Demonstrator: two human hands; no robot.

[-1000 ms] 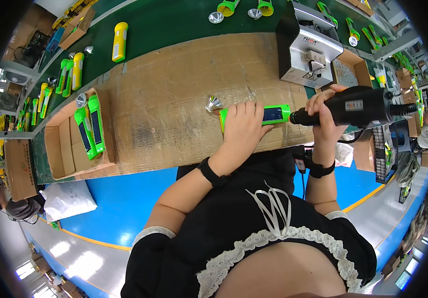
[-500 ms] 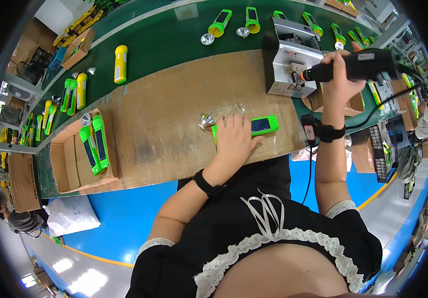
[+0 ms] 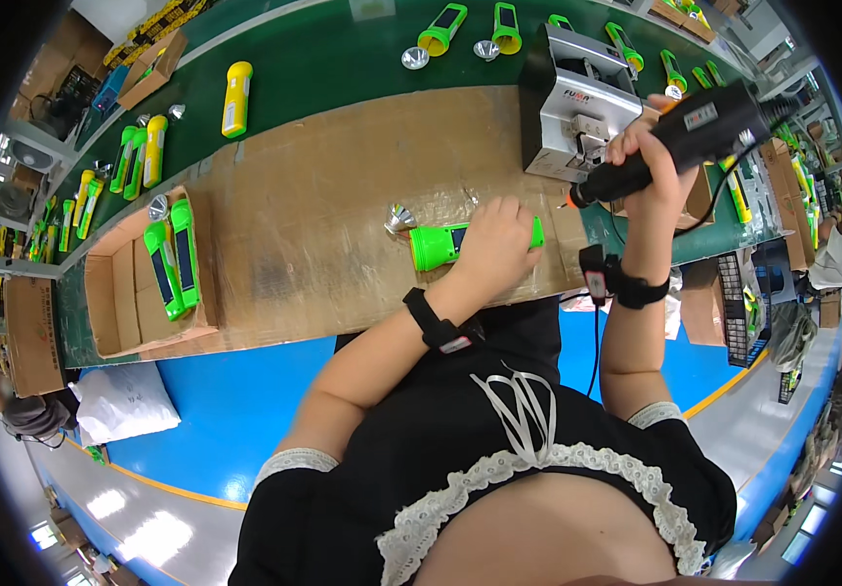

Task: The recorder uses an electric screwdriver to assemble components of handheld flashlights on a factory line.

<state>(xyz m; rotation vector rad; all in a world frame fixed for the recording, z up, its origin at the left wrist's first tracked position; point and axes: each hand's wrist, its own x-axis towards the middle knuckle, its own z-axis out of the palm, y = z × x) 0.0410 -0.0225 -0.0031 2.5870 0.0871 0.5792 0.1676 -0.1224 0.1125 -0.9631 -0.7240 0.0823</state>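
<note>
My left hand (image 3: 501,239) is closed over the right part of a green flashlight body (image 3: 431,249) lying on the cardboard sheet. Its dark panel is mostly under my fingers. A silver reflector cup (image 3: 399,218) rests beside the body's wide left end. In my right hand (image 3: 657,168) is a black electric screwdriver (image 3: 699,127), gripped round its middle. The orange-ringed tip points down and left, short of the flashlight and in front of the silver screw feeder (image 3: 582,107). Whether a screw sits on the tip is too small to tell.
A cardboard box (image 3: 208,308) with green flashlights stands at the left of the brown cardboard sheet (image 3: 314,195). A yellow flashlight (image 3: 236,100) lies on the green bench farther back. More flashlight bodies and reflectors line the far edge. The screwdriver's cable (image 3: 719,210) loops by my right wrist.
The screwdriver has come away from the screw feeder, toward me and slightly left, its tip tilting down. My left hand has slid right along the flashlight body, baring its left end.
</note>
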